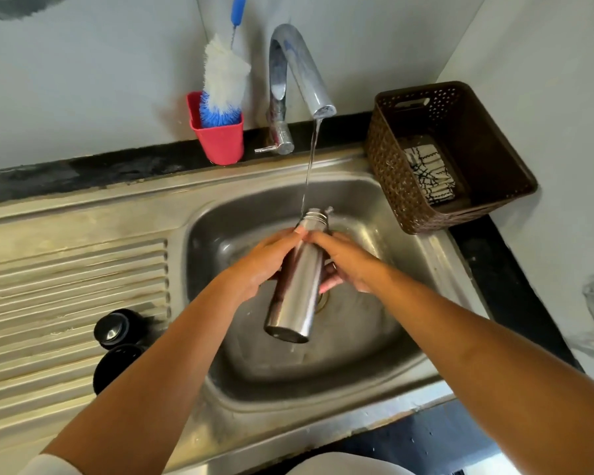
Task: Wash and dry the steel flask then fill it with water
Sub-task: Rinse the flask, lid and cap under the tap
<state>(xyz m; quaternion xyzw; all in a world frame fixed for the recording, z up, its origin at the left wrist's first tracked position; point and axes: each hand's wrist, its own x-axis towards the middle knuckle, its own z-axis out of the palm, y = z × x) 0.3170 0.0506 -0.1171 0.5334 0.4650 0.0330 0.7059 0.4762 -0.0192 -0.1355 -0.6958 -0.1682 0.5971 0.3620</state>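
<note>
Over a steel sink (323, 395), left hand (264, 262) and right hand (347, 265) grasp the uncapped flask (297, 286) beneath the running tap (288, 63). Washing seems underway, with drying and filling left to do.

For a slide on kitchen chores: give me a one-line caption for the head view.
Left hand and right hand hold the open steel flask tilted under the running tap above the sink.
</note>
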